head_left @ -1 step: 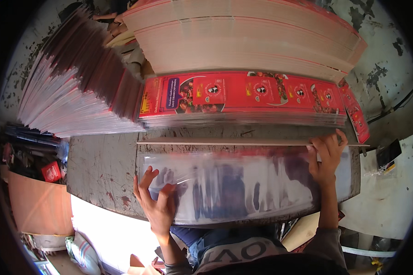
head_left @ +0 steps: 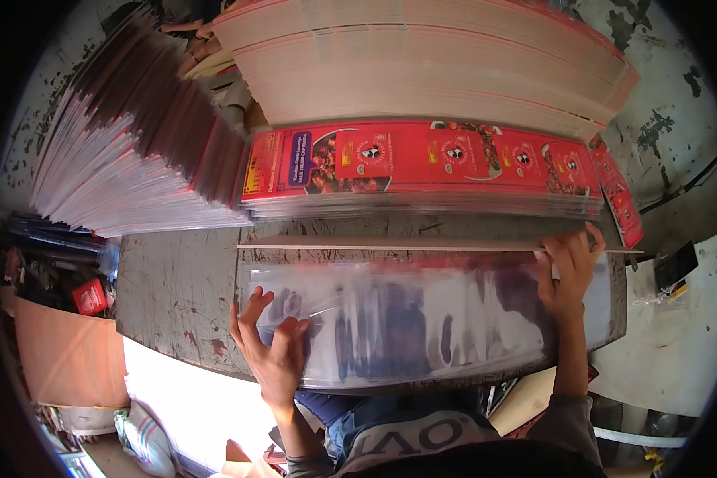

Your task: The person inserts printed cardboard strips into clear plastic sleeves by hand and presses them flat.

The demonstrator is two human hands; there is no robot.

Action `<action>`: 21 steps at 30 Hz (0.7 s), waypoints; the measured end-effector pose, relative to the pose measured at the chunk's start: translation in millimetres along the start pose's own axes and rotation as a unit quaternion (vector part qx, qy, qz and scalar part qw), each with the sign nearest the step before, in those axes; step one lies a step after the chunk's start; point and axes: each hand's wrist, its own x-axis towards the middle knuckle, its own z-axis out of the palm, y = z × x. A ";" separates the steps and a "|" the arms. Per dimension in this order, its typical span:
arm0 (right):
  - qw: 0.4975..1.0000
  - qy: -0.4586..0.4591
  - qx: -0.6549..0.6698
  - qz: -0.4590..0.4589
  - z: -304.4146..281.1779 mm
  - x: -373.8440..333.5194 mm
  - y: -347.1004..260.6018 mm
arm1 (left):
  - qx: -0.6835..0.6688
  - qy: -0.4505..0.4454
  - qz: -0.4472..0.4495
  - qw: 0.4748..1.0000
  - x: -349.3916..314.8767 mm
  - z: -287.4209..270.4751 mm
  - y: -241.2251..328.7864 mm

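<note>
A clear plastic sleeve (head_left: 398, 331) lies flat on the grey tabletop in front of me, glossy with reflections. At its left end is my left hand (head_left: 272, 344), fingers apart and bent, with the thumb touching the plastic. Just beyond the sleeve, a long thin cardboard panel (head_left: 390, 247) shows almost edge-on, and its red reflection falls on the plastic. My right hand (head_left: 567, 275) is closed on that panel near its right end, thumb on the near side and fingers over the edge.
Behind the panel lies a stack of red printed cardboard sheets (head_left: 422, 163). A taller stack of cardboard (head_left: 430, 76) rises behind it. Fanned plastic-covered sheets (head_left: 127, 167) lean at the left. The worn table (head_left: 175, 303) has a left edge beside an orange-brown box (head_left: 70, 350).
</note>
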 end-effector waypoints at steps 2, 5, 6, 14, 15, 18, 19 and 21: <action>1.000 -0.002 -0.005 -0.002 0.1 0.3 0.3 | 0.007 -0.001 0.000 1.000 1.1 -1.6 0.1; 1.000 0.001 0.000 -0.006 4.1 0.5 2.0 | 0.019 -0.018 -0.006 1.000 0.1 0.7 -4.3; 1.000 0.003 -0.001 -0.007 2.7 -0.1 1.7 | 0.019 -0.016 -0.005 1.000 0.2 -0.9 -3.4; 0.999 0.037 0.006 -0.022 1.7 -1.5 -0.1 | -0.013 -0.028 -0.047 0.998 4.6 -5.9 2.5; 0.999 0.038 0.006 -0.023 1.9 -1.5 0.1 | -0.014 -0.027 -0.048 0.998 5.0 -5.7 2.0; 1.000 0.015 0.006 -0.013 2.7 -1.4 0.1 | -0.049 -0.032 -0.069 0.996 5.4 -5.7 0.1; 1.000 0.021 0.012 -0.009 2.2 -0.6 -0.7 | -0.062 -0.039 -0.075 0.994 5.4 -6.1 -0.4; 0.999 0.027 0.018 -0.007 1.8 0.0 -0.9 | -0.076 -0.045 -0.082 0.993 6.3 -6.8 -0.6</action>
